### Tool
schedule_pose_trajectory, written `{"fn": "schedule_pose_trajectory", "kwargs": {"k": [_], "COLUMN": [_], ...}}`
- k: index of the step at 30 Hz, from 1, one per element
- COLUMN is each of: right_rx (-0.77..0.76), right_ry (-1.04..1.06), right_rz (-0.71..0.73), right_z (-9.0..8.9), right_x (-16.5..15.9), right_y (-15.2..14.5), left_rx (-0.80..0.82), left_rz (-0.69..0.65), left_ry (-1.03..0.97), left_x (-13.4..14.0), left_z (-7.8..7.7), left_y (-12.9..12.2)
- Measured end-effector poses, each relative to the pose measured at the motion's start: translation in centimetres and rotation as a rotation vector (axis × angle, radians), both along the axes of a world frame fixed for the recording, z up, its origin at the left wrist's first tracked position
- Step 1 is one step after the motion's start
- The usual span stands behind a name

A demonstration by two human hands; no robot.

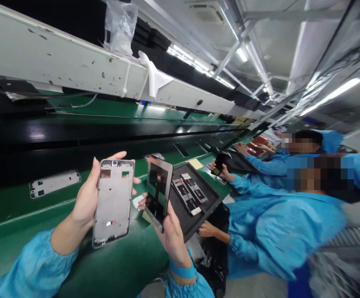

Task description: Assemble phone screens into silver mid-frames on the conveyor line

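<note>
My left hand (88, 192) grips a silvery phone frame (114, 203) by its edges, with its flat face toward me. The frame has small square cut-outs near the top and a small red mark low down. Close beside it, my right hand (171, 229) holds a dark phone screen assembly (158, 192) with a pale rim, tilted to one side. Fingers wrap round both of its long edges. The two parts are apart. On the green bench to the left lies another phone frame (56, 183).
A black tray (209, 217) with phone parts (187, 192) stands right of my hands. Nearby lies a yellow paper (195, 164). Co-workers in blue (279, 231) sit along the bench on the right, one holding a dark phone (219, 163). A white beam (83, 66) runs above the green bench (111, 267).
</note>
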State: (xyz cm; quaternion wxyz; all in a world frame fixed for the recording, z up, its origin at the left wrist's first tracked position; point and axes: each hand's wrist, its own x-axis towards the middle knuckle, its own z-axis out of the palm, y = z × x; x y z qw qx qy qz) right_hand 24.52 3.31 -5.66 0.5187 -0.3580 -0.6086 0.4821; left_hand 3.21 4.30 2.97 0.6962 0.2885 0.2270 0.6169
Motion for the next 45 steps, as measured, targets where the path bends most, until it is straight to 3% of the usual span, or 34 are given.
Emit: {"fn": "schedule_pose_trajectory", "kwargs": {"k": [3, 8, 12, 23, 28, 32, 38, 45], "right_rx": [0.180, 0.400, 0.480, 0.494, 0.482, 0.368, 0.278, 0.268], "right_ry": [-0.074, -0.366, -0.518, -0.616, -0.512, -0.371, -0.290, -0.276], "right_rz": [0.036, 0.105, 0.170, 0.177, 0.178, 0.102, 0.063, 0.073], "right_z": [-0.5, 1.2, 2.6, 3.6, 3.3, 2.1, 0.4, -0.2], "right_x": [1.3, 2.1, 2.9, 3.3, 2.0, -0.4, -2.7, -3.3], "right_y": [0.0, -0.1, -0.5, -0.6, 0.0, 0.0, 0.3, 0.7], "left_rx": [-0.023, 0.042, 0.133, 0.255, 0.309, 0.348, 0.374, 0.318], "left_rz": [0.208, 0.327, 0.398, 0.371, 0.262, 0.157, 0.261, 0.299], "left_ry": [0.000, 0.014, 0.004, 0.013, 0.109, 0.262, 0.379, 0.461], "left_x": [0.3, 0.6, 0.2, -0.1, -0.8, -1.4, -1.3, -1.6], "left_z": [-0.5, -1.7, -1.9, -1.6, -1.6, -1.7, -2.4, -2.1], "left_y": [1.3, 2.2, 2.2, 1.7, 1.6, 1.9, 2.9, 2.6]}}
